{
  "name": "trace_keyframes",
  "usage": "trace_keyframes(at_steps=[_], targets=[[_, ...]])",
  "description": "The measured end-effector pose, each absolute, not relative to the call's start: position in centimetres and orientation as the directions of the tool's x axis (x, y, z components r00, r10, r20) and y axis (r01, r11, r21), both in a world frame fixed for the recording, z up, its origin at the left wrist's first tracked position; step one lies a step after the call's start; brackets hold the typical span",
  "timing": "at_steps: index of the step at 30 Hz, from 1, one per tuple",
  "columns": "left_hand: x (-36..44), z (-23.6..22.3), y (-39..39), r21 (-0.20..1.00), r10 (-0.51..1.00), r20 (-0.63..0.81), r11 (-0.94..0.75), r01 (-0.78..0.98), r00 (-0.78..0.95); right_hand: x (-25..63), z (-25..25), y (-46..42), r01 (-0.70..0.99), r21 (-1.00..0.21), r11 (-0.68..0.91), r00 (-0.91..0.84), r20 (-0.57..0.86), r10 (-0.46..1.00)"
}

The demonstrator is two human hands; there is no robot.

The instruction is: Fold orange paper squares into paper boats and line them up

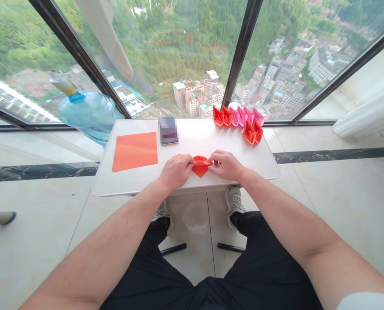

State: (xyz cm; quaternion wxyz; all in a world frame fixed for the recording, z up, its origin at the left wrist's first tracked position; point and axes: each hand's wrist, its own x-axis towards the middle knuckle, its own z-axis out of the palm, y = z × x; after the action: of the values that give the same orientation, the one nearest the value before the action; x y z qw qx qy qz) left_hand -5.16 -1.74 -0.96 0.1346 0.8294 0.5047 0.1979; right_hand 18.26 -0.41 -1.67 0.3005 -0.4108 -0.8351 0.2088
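Between my hands, close to the near edge of the small white table (192, 142), is a folded piece of orange-red paper (200, 167). Its lower end comes to a point and its top is partly opened out. My left hand (178, 168) pinches its left corner, and my right hand (224, 164) pinches the right corner. Both sets of fingers are closed on the paper, and the fingertips partly cover its corners. On the table's left side lies a flat orange sheet (136, 150).
Several folded paper boats in red and pink (238, 116) stand at the back right, with red ones (253, 132) in front. A pixelated phone-like object (168, 130) lies at the back. Behind the table's left corner is a large blue water bottle (88, 113). Windows rise beyond.
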Motion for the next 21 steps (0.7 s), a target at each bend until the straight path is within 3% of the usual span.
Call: trace_keyframes(at_steps=[8, 21], targets=[[-5.01, -0.93, -1.90, 0.429, 0.895, 0.187, -0.445, 0.786, 0.405, 18.36, -2.48, -0.02, 0.628, -0.538, 0.562, -0.495, 0.281, 0.822], [-5.68, -1.41, -2.00, 0.445, 0.883, 0.263, -0.469, 0.763, 0.389, 18.35, -2.46, 0.11, 0.648, -0.548, 0.529, -0.478, 0.247, 0.843]])
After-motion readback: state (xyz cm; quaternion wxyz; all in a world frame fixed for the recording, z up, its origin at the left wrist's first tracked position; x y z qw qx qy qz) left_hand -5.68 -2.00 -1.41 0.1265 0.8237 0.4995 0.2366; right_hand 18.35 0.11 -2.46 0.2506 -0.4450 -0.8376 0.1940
